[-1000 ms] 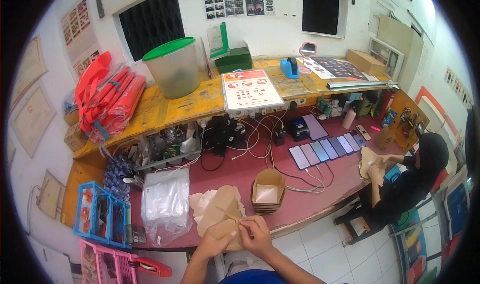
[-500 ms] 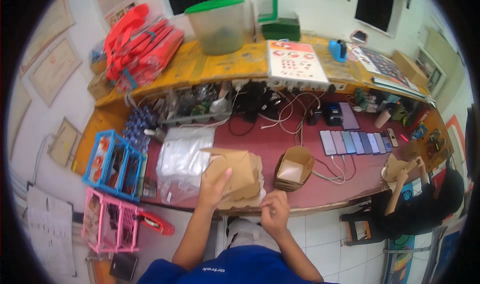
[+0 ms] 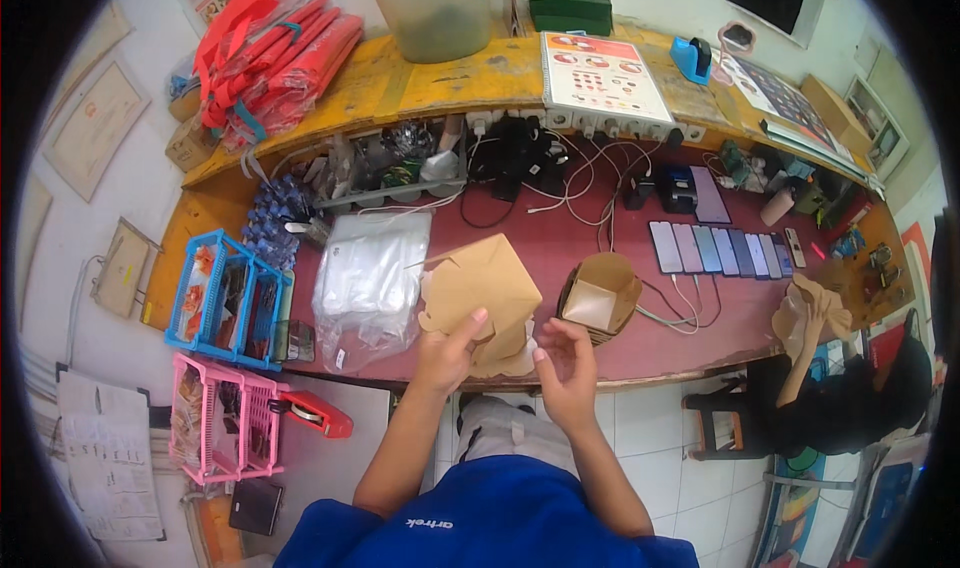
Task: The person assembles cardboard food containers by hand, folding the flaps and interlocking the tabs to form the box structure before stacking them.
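Observation:
My left hand (image 3: 447, 356) grips a partly folded brown cardboard food box (image 3: 492, 286) at its near side, thumb pressed on the outside. The box tilts over the desk's front edge. Below it show curved cardboard edges (image 3: 505, 361); whether they are its own flaps or other sheets I cannot tell. Just right of the box, my right hand (image 3: 570, 373) has its fingers apart, with nothing visible in it. Beyond that hand stands a stack of nested open cardboard boxes (image 3: 612, 280), pale inside.
Clear plastic bags (image 3: 368, 278) lie left of the box. Blue (image 3: 225, 298) and pink (image 3: 225, 418) baskets stand at far left. A row of phones (image 3: 720, 251) with cables lies right. A co-worker (image 3: 840, 398) at far right handles cardboard (image 3: 810, 313).
The box in my left hand has turned and tipped, now showing a broad flat face. My right hand has opened from a curled grip and moved up slightly. The view has shifted.

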`<act>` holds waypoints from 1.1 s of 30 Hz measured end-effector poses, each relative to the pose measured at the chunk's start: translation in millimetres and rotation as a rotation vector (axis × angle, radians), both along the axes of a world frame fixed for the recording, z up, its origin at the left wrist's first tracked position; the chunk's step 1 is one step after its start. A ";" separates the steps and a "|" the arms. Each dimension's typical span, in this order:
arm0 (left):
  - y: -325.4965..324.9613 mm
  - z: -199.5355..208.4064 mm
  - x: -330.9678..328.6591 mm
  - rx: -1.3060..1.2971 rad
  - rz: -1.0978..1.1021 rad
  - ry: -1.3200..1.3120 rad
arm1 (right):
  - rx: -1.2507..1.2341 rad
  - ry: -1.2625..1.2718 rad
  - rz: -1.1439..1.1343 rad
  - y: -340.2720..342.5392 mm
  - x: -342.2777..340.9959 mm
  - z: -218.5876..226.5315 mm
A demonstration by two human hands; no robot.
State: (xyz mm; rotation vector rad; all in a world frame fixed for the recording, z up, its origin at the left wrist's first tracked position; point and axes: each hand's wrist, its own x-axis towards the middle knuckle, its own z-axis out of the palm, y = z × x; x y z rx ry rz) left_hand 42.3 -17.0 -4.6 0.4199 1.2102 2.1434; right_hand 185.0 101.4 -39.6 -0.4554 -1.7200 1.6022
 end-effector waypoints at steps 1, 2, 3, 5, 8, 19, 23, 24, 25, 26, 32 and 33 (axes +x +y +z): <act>3.6 0.9 -0.1 0.047 -0.016 -0.074 | -0.021 0.001 0.015 0.3 -0.4 6.8; 6.7 2.4 0.6 0.047 -0.021 -0.079 | -0.021 -0.004 0.010 0.7 -2.6 7.1; 10.6 3.5 2.2 0.049 -0.014 -0.102 | 0.011 0.029 0.022 1.6 -4.1 6.1; 18.3 1.0 6.3 0.051 -0.013 -0.127 | 0.045 0.059 0.029 5.2 -4.9 8.1; 24.4 -4.1 14.6 0.022 0.057 -0.134 | 0.329 0.071 -0.017 5.0 -6.0 21.6; 35.9 -4.5 35.5 0.064 0.011 -0.156 | 0.618 -0.073 -0.246 14.8 -15.7 41.1; 38.0 1.3 44.9 -0.025 0.054 -0.098 | 0.710 -0.127 -0.266 12.9 -16.2 45.7; 37.0 -0.3 45.7 -0.087 0.069 -0.108 | 0.737 -0.112 -0.286 12.5 -16.8 46.4; 37.1 -1.3 45.9 -0.148 0.084 -0.118 | 0.765 -0.097 -0.306 12.2 -17.8 47.0; 40.0 -1.9 46.7 -0.146 0.084 -0.117 | 0.766 -0.096 -0.307 12.2 -19.6 47.1; 47.5 -0.1 46.8 -0.138 0.126 -0.043 | 0.820 -0.128 -0.309 23.8 -19.3 44.9; 45.4 -0.3 44.6 -0.187 0.142 0.003 | 0.705 -0.101 -0.244 26.9 -18.3 44.5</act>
